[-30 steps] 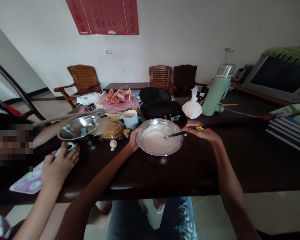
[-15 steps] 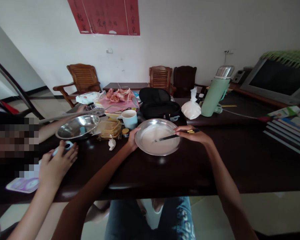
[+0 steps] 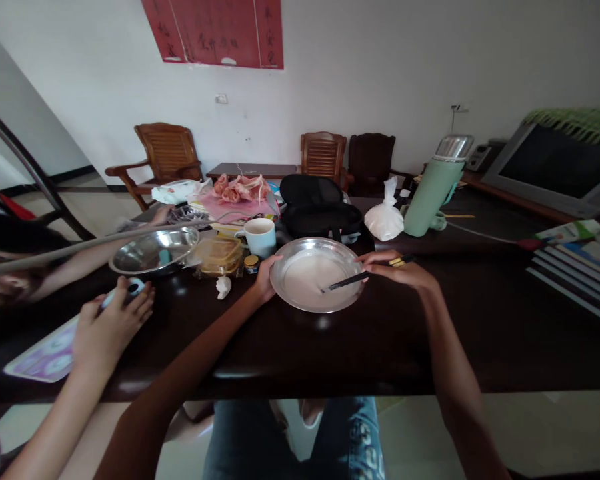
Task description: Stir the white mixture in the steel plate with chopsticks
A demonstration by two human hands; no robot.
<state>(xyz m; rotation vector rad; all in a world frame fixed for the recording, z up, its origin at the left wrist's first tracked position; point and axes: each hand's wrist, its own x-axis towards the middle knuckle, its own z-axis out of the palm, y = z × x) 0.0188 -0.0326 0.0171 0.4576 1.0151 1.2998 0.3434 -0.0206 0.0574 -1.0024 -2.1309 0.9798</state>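
Note:
A round metal bowl [image 3: 347, 249] stands in front of me, with a pale, milky mixture [image 3: 310, 277] in it. My left hand [image 3: 267, 280] grips its left rim. Black chopsticks [image 3: 347, 281] with yellow bands are pinched in my right hand [image 3: 393, 269], at the bowl's right edge. Their tips dip into the mixture near its middle. Behind the bowl's left side are a light blue mug [image 3: 260, 238] and a small jar [image 3: 251, 264] with a gold lid. A crumpled white lump [image 3: 223, 287] lies left of my left hand.
Another person's hand [image 3: 113, 320] at left holds a white and purple cutting board [image 3: 50, 353]. A second metal basin [image 3: 123, 257] stands beyond it. A black case [image 3: 320, 210], a tied bag of white powder [image 3: 384, 220] and a green flask [image 3: 433, 197] stand behind; books [image 3: 580, 267] lie right.
My right hand has shifted slightly right, and the chopstick tips have moved right and down through the mixture. At left, the other person's cutting board has moved slightly.

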